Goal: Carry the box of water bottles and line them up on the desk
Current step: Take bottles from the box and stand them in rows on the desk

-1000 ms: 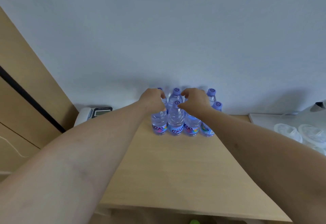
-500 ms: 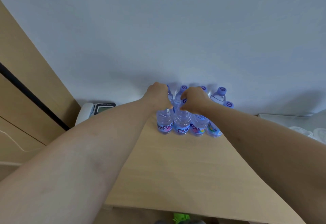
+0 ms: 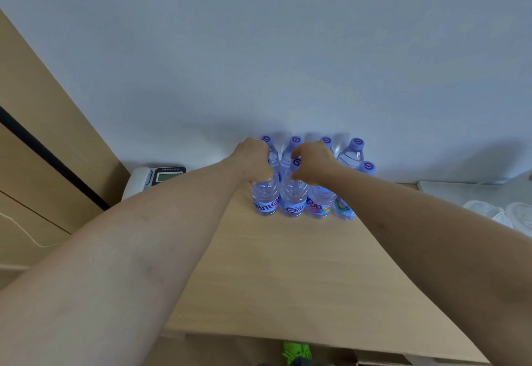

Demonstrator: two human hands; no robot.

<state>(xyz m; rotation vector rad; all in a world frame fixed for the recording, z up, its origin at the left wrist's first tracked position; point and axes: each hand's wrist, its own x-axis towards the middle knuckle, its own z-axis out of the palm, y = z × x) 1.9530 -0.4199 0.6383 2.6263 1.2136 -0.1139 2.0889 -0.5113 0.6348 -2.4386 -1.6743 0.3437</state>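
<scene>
Several clear water bottles with purple caps stand in two rows at the far edge of the wooden desk (image 3: 288, 273), against the white wall. My left hand (image 3: 253, 161) is closed over the top of the front-left bottle (image 3: 265, 197). My right hand (image 3: 312, 164) is closed on the neck of a front bottle (image 3: 321, 203), right beside the second front bottle (image 3: 293, 198), whose cap shows at my fingertips. Back-row caps (image 3: 357, 143) rise behind my hands. No box is in view.
A white desk phone (image 3: 155, 178) sits left of the bottles by a wooden cabinet (image 3: 43, 135). At the right lie a white tray (image 3: 460, 190) and clear plastic lids (image 3: 501, 213). A green thing (image 3: 296, 352) shows below the desk's near edge.
Both hands stay on the front-row bottle tops. The view has drifted a little, so the bottles appear shifted right and the phone more visible.
</scene>
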